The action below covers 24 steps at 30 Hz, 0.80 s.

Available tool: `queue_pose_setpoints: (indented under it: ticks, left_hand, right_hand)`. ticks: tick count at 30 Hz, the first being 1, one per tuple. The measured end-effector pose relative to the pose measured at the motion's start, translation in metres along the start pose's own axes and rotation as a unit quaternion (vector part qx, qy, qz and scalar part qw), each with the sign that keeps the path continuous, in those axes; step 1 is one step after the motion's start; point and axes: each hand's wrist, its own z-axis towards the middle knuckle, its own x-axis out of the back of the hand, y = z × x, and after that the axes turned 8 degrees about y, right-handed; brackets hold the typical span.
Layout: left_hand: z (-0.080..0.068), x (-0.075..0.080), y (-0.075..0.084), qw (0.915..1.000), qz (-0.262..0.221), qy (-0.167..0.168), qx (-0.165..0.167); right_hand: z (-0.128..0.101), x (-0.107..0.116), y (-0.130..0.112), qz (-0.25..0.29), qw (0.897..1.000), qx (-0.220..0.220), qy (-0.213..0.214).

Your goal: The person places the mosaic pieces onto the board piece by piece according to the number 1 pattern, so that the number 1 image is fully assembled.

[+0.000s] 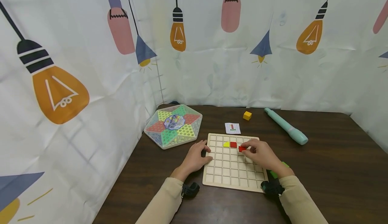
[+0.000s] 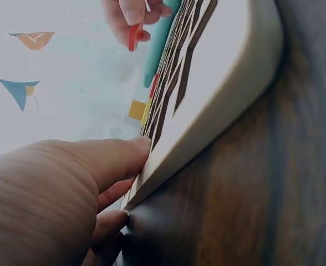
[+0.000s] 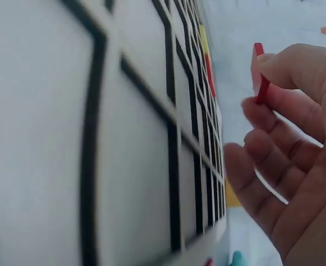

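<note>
Fingers of the left hand (image 1: pixel 195 156) lie flat steadying the grid board (image 1: pixel 231 180) while the right hand (image 1: pixel 263 155) pinches a red tile (image 1: pixel 241 148) above its cells.

1. Red tile (image 1: pixel 241 148): thin, flat, pinched on edge, held just above the grid's second row.
2. Wooden grid board (image 1: pixel 231 180): pale, square-celled, flat on the table, with yellow and red pieces in its top rows.

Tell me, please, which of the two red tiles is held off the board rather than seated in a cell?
The red tile pinched by the right hand; the other red tile lies flat in the wooden grid board beside the yellow tile.
</note>
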Motion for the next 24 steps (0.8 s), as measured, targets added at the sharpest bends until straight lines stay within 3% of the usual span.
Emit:
queue_pose_setpoints:
  ticks: [15, 24]
  left_hand:
    - [0.000, 0.000, 0.002, 1.0000, 0.001, 0.007, -0.001]
    - [-0.004, -0.001, 0.000, 0.9999, -0.007, 0.004, -0.006]
  right_hand:
    - [0.011, -0.024, -0.010, -0.012, 1.000, 0.005, -0.003]
    - [0.007, -0.032, -0.007, -0.032, 0.999, 0.004, 0.024]
